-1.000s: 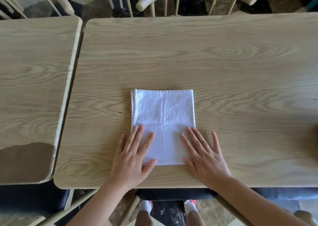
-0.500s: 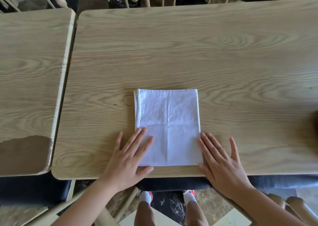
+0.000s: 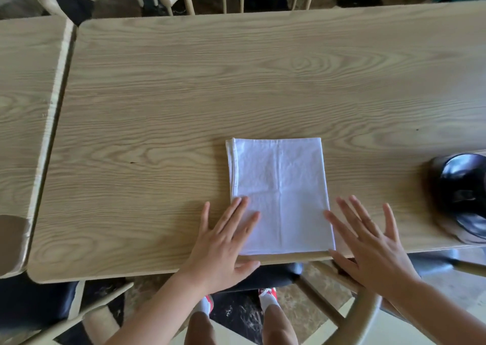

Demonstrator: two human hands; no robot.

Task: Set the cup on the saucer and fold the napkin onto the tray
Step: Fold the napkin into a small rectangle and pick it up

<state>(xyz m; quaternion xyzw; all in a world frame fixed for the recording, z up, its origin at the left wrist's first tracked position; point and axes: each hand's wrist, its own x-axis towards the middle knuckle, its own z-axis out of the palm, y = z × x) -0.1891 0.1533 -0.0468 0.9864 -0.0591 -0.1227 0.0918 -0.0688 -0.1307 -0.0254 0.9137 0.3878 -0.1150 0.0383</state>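
The folded napkin (image 3: 280,196) lies at the tabletop's (image 3: 184,94) near edge. Left hand (image 3: 223,242) rests flat on its corner; right hand (image 3: 368,247) hovers open beside it. A careless lift could undo the folds.

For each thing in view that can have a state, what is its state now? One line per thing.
napkin: folded to a rectangle, lying flat near the table's front edge.
left hand: open, flat, fingers resting on the napkin's left front corner.
right hand: open, fingers spread, beside the napkin's right edge, holding nothing.
dark glossy object: at the right edge of the view, blurred; state cannot be told.
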